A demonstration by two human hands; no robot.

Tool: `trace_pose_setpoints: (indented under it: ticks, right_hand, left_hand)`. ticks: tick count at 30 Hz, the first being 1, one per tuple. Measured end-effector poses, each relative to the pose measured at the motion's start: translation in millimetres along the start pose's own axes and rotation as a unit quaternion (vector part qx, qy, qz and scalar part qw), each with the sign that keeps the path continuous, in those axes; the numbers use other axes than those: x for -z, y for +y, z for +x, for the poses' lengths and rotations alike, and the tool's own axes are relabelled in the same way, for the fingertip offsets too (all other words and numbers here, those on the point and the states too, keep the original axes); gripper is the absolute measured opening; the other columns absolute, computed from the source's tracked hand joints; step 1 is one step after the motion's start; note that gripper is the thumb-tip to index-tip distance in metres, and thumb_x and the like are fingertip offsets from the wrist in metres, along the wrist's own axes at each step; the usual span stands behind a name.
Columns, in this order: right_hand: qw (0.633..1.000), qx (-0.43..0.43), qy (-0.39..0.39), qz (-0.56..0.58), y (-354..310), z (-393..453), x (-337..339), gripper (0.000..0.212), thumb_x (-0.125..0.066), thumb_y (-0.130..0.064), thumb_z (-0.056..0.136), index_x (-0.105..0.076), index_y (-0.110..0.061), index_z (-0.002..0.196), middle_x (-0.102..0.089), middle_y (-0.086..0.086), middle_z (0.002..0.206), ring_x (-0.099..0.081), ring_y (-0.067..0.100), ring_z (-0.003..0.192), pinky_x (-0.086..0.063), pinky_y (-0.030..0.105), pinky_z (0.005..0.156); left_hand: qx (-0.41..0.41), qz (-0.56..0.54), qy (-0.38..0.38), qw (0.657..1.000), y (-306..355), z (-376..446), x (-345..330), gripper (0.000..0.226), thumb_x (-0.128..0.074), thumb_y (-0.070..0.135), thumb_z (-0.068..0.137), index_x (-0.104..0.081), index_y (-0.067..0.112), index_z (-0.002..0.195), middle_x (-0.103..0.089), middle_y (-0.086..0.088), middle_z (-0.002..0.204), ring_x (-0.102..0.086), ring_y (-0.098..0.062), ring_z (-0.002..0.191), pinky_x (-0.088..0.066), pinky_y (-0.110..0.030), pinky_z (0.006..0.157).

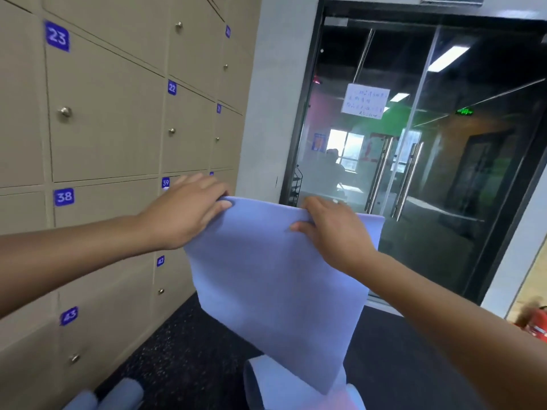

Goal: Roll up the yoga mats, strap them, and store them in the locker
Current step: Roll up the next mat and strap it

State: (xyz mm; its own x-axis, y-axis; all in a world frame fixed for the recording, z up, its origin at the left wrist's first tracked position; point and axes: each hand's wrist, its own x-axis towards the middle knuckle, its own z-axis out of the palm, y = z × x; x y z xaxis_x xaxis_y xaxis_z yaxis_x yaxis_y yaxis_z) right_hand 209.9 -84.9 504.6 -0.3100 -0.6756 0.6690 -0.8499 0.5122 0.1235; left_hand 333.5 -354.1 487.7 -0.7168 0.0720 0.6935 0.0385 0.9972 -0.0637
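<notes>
Both hands up at the top edge of the thin lavender-blue foam yoga mat [275,279]: left hand [183,211] pinching the left corner, right hand [328,229] gripping right of centre. The mat hangs limp, its lower end curling on the dark speckled floor [183,350]. It looks light and floppy; the edge seems the best hold. Beige numbered lockers [103,119] stand left, closed.

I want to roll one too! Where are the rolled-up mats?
In the head view, two rolled mats lie on the dark floor at bottom left, beside the lockers.
</notes>
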Motion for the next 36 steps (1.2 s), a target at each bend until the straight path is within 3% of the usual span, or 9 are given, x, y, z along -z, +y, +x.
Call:
trace_pose_setpoints:
  ticks: [3,6,11,13,16,19,27,32,36]
  right_hand:
    - [0.999,0.042,0.011,0.010,-33,-26,8,0.032,-0.058,-0.046,0.099,-0.057,-0.014,0.095,-0.061,0.001,0.090,-0.054,0.028,0.084,-0.027,0.035,0.068]
    - [0.995,0.091,0.036,0.006,-61,-78,-7,0.024,-0.054,-0.036,0.097,-0.061,-0.015,0.089,-0.055,0.001,0.081,-0.052,0.028,0.073,-0.045,0.040,0.064]
    - [0.991,0.121,-0.033,0.045,-99,-197,-39,0.018,-0.051,-0.020,0.101,-0.068,-0.015,0.099,-0.060,0.001,0.090,-0.057,0.027,0.076,-0.049,0.043,0.066]
    - [0.988,0.128,-0.046,0.067,-111,-237,-41,0.018,-0.053,-0.018,0.101,-0.070,-0.014,0.101,-0.062,0.001,0.091,-0.059,0.027,0.077,-0.051,0.042,0.065]
    - [0.985,0.111,-0.070,0.109,-121,-276,-41,0.034,-0.041,-0.026,0.108,-0.072,-0.012,0.102,-0.064,0.001,0.092,-0.062,0.027,0.078,-0.053,0.042,0.065]
    - [0.983,0.075,-0.099,0.134,-127,-300,-41,0.031,-0.045,-0.027,0.106,-0.072,-0.012,0.102,-0.065,0.000,0.093,-0.062,0.026,0.080,-0.053,0.042,0.068]
    - [0.970,-0.041,-0.138,0.198,-137,-341,-43,0.023,-0.052,-0.033,0.098,-0.069,-0.018,0.097,-0.064,-0.009,0.092,-0.062,0.017,0.084,-0.046,0.026,0.076]
    - [0.956,-0.068,-0.185,0.218,-145,-368,-49,0.024,-0.045,-0.030,0.102,-0.067,-0.022,0.103,-0.062,-0.012,0.097,-0.059,0.011,0.089,-0.044,0.022,0.079]
    - [0.955,-0.079,-0.182,0.219,-151,-384,-57,0.025,-0.049,-0.029,0.099,-0.071,-0.019,0.099,-0.065,-0.010,0.092,-0.058,0.010,0.089,-0.045,0.023,0.078]
  left_hand:
    - [0.001,-0.025,0.014,1.000,12,-48,14,0.032,-0.027,0.044,0.104,-0.048,0.024,0.091,-0.048,0.007,0.088,-0.042,-0.020,0.084,-0.033,-0.036,0.077]
    - [0.019,-0.070,-0.008,0.997,30,-114,11,0.018,-0.034,0.039,0.104,-0.043,0.033,0.090,-0.044,0.011,0.087,-0.040,-0.015,0.081,-0.029,-0.032,0.072]
    - [0.060,-0.168,-0.071,0.981,80,-234,-12,0.029,-0.039,0.038,0.102,-0.060,0.024,0.088,-0.053,0.010,0.086,-0.044,-0.008,0.079,-0.034,-0.029,0.071]
    - [0.082,-0.201,-0.106,0.970,100,-273,-13,0.028,-0.040,0.042,0.102,-0.061,0.027,0.091,-0.053,0.016,0.089,-0.047,-0.004,0.081,-0.037,-0.026,0.075]
    - [0.102,-0.241,-0.142,0.955,122,-309,-12,0.023,-0.043,0.046,0.101,-0.060,0.035,0.091,-0.052,0.026,0.091,-0.050,0.003,0.087,-0.037,-0.014,0.079]
    - [0.114,-0.270,-0.168,0.941,134,-326,-15,0.018,-0.048,0.047,0.098,-0.061,0.036,0.091,-0.053,0.028,0.090,-0.050,0.007,0.086,-0.035,-0.008,0.079]
    - [0.132,-0.284,-0.240,0.919,148,-352,-25,0.016,-0.048,0.056,0.091,-0.058,0.044,0.094,-0.058,0.023,0.096,-0.055,0.001,0.091,-0.039,-0.011,0.078]
    - [0.135,-0.295,-0.287,0.901,153,-364,-32,0.017,-0.045,0.055,0.096,-0.059,0.045,0.095,-0.057,0.026,0.096,-0.055,0.000,0.093,-0.043,-0.023,0.079]
    - [0.128,-0.249,-0.295,0.913,162,-366,-37,0.021,-0.039,0.050,0.100,-0.056,0.042,0.089,-0.055,0.024,0.088,-0.052,-0.001,0.087,-0.045,-0.024,0.070]
